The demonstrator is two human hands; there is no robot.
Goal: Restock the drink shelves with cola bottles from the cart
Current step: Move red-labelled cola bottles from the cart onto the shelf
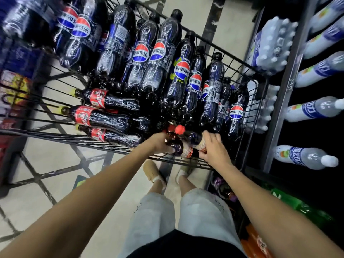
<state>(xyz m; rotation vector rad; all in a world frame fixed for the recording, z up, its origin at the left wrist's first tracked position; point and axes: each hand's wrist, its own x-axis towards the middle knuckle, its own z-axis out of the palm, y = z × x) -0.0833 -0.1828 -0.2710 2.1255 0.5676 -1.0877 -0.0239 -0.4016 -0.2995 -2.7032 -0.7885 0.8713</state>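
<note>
Along the left side of the wire cart I see three red-labelled cola bottles lying on their sides, necks pointing at the cart's left wall. Pepsi bottles fill the cart's middle and far part, packed together, caps leaning away from me. At the cart's near rim the left hand grips a dark cola bottle below its neck. Its fingers curl round the bottle, and I cannot see most of the fingertips behind it. Just right of that, in the cart's near right corner, a second cola bottle with a bright red cap lies against the first. The right hand holds it at the label, fingers bent close together over it. Right of the cart, the drink shelves carry clear white-capped bottles with blue labels. A shrink-wrapped pack of water bottles sits beyond the cart's far right corner.
</note>
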